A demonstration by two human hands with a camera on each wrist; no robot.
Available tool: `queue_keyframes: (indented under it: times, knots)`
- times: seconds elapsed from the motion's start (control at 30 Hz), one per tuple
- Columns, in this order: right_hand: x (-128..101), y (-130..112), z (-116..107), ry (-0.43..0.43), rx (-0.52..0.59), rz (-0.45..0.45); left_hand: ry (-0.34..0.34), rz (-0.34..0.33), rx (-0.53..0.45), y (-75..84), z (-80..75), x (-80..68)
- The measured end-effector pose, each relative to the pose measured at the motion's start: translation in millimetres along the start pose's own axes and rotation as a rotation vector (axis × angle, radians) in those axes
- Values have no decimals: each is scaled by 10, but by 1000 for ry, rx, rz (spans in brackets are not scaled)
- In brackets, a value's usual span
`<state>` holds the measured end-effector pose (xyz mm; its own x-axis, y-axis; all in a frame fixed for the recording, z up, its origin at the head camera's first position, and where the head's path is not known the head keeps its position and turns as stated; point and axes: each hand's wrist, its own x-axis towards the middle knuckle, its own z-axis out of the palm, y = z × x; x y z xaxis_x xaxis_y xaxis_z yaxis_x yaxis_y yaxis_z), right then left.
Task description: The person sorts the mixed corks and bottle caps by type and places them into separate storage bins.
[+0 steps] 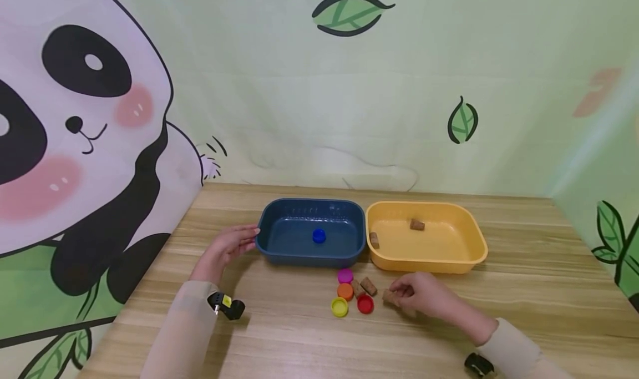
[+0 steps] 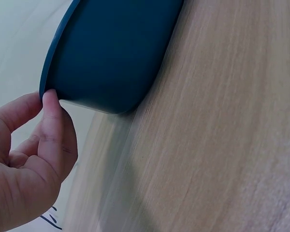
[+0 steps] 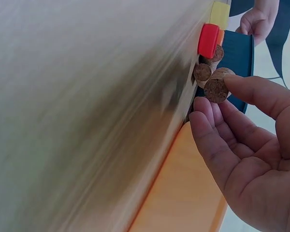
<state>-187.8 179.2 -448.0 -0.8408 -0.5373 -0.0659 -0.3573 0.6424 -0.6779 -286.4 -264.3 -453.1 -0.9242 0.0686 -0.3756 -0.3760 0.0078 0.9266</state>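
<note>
My left hand [image 1: 231, 247] pinches the left rim of a dark blue plastic basin [image 1: 309, 259]; the left wrist view shows thumb and finger at that rim. A blue bottle cap [image 1: 319, 236] lies inside it. Between the thumb and fingers of my right hand [image 1: 421, 294] is a cork [image 3: 216, 90], low over the table in front of the yellow basin [image 1: 424, 264]. Left of this hand lie two more corks [image 1: 369, 286], beside a red cap [image 1: 365, 304], an orange cap [image 1: 345, 291], a yellow cap [image 1: 339, 307] and a magenta cap [image 1: 345, 276].
Two corks [image 1: 417, 225] lie inside the yellow basin, one near its left wall. Both basins stand side by side toward the back of the wooden table [image 1: 284, 323]. Behind the table hangs a printed cloth [image 1: 279, 112] with a panda and leaves.
</note>
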Motion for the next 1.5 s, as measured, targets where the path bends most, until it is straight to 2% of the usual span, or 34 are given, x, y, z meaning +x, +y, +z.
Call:
queue_keyframes:
  times: [0.3, 0.63, 0.87, 1.13, 1.5]
  knots:
    - [-52, -13, -128, -15, 20, 14, -18, 13, 5, -5, 1, 10]
    - [-92, -11, -323, -26, 27, -34, -21, 8, -12, -22, 2, 1]
    - [-84, -12, -427, -22, -7, -59, 2, -4, 14, -18, -11, 12]
    - [-96, -84, -594, -20, -31, -40, -26, 5, -14, -31, -12, 33]
    - [-91, -136, -807, -25, -56, -74, -38, 17, -9, -25, -18, 28]
